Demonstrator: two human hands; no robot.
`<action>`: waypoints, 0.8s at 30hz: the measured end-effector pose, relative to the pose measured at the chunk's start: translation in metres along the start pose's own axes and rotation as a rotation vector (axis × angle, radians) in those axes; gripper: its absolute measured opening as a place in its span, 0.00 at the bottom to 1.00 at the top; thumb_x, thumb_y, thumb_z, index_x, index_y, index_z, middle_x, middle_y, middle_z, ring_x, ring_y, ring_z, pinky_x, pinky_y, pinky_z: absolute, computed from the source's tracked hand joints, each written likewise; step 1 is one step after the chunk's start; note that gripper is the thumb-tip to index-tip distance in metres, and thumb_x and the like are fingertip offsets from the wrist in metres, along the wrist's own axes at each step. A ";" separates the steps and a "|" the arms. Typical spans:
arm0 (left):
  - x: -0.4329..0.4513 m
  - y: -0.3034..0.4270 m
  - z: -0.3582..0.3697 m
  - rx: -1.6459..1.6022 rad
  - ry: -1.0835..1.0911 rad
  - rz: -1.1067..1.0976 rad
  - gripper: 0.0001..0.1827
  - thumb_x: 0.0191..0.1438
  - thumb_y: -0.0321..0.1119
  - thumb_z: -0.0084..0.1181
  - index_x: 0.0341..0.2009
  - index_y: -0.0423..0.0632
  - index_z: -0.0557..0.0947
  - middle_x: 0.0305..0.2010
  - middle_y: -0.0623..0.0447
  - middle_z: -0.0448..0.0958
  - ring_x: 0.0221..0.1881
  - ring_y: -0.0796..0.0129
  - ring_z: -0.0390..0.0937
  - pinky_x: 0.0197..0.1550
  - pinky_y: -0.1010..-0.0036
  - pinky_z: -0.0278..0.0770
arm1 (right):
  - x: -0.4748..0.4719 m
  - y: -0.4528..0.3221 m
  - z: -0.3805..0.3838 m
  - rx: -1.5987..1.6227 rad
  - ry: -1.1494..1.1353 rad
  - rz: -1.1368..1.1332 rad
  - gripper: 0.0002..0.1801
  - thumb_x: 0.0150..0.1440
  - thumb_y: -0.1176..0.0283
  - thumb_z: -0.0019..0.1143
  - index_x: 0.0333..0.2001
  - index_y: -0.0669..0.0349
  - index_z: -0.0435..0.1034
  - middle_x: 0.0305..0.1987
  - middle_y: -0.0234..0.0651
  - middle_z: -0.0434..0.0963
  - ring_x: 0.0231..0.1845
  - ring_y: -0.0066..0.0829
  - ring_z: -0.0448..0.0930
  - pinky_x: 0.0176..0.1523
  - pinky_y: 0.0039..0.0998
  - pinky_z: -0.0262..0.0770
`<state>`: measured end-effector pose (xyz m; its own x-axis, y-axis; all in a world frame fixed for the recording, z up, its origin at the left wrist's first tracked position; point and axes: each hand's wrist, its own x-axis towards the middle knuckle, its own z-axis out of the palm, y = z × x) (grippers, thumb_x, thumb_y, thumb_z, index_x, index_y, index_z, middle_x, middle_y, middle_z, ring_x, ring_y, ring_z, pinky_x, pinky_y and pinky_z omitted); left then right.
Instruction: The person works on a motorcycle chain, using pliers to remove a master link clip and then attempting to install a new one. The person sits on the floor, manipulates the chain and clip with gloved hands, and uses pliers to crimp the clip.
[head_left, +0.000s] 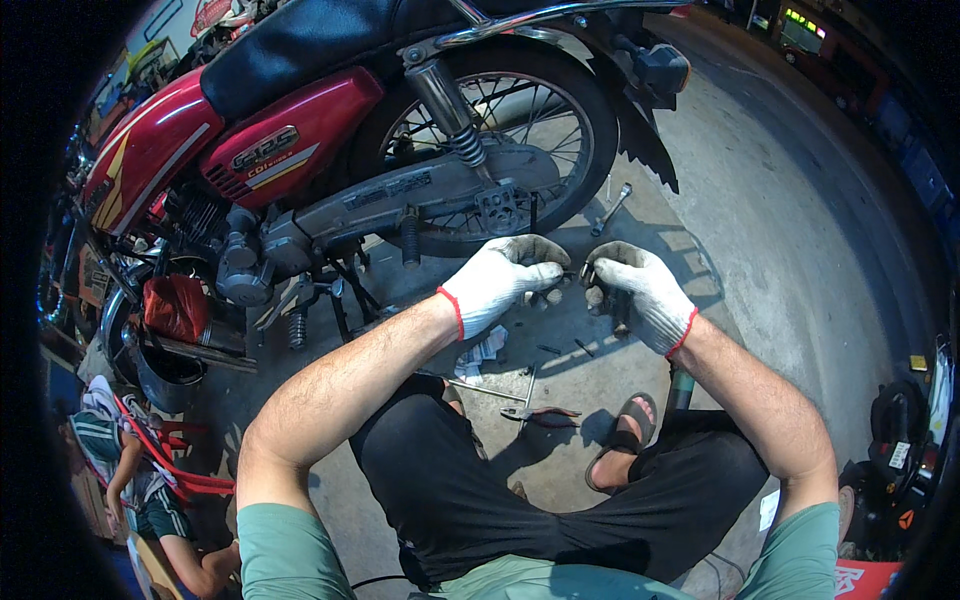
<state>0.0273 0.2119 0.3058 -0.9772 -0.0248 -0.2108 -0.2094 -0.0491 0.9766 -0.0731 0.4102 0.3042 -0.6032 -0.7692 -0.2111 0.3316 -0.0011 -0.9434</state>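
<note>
My left hand (529, 276), in a white knit glove with a red cuff, has thumb and fingers pinched on a small dark piece too small to name. Close beside it on the right, my right hand (637, 285), gloved alike, grips a small metal part (586, 271) between thumb and forefinger. A dark handle-like thing shows below its fingers; I cannot tell whether it is held. Both hands are just in front of the rear wheel of a red motorcycle (292, 142). Pliers (541, 416) with dark red handles lie on the ground between my feet, by a metal T-handle wrench (491, 391).
A wrench (611, 210) lies near the rear tire. White crumpled paper (481, 354) and small dark pieces (549, 349) are on the concrete. A metal bucket (169, 379) stands at the left, near a red chair (187, 480) and a seated person (142, 480). Another motorcycle (896, 457) is at the far right.
</note>
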 end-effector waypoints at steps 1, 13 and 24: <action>0.001 -0.001 -0.001 -0.014 0.001 0.002 0.14 0.58 0.30 0.54 0.49 0.41 0.74 0.38 0.53 0.75 0.33 0.75 0.74 0.35 0.81 0.76 | -0.001 -0.001 0.001 -0.001 0.013 -0.002 0.11 0.59 0.69 0.52 0.43 0.62 0.69 0.34 0.31 0.76 0.29 0.20 0.77 0.31 0.20 0.74; 0.000 0.004 0.002 -0.289 0.031 -0.075 0.17 0.59 0.31 0.53 0.52 0.41 0.70 0.38 0.51 0.75 0.31 0.73 0.78 0.28 0.81 0.79 | 0.000 0.000 0.000 0.009 0.026 -0.002 0.11 0.60 0.71 0.51 0.46 0.64 0.69 0.35 0.32 0.77 0.30 0.21 0.77 0.33 0.20 0.74; -0.002 0.004 0.002 -0.339 -0.015 -0.064 0.17 0.60 0.28 0.49 0.54 0.39 0.69 0.39 0.47 0.76 0.30 0.71 0.79 0.30 0.82 0.80 | -0.004 -0.008 0.006 -0.004 0.034 -0.090 0.13 0.60 0.73 0.51 0.48 0.67 0.69 0.37 0.36 0.77 0.34 0.24 0.78 0.38 0.23 0.75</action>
<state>0.0283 0.2143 0.3107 -0.9634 0.0041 -0.2682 -0.2497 -0.3789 0.8911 -0.0690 0.4096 0.3138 -0.6545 -0.7442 -0.1338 0.2724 -0.0669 -0.9599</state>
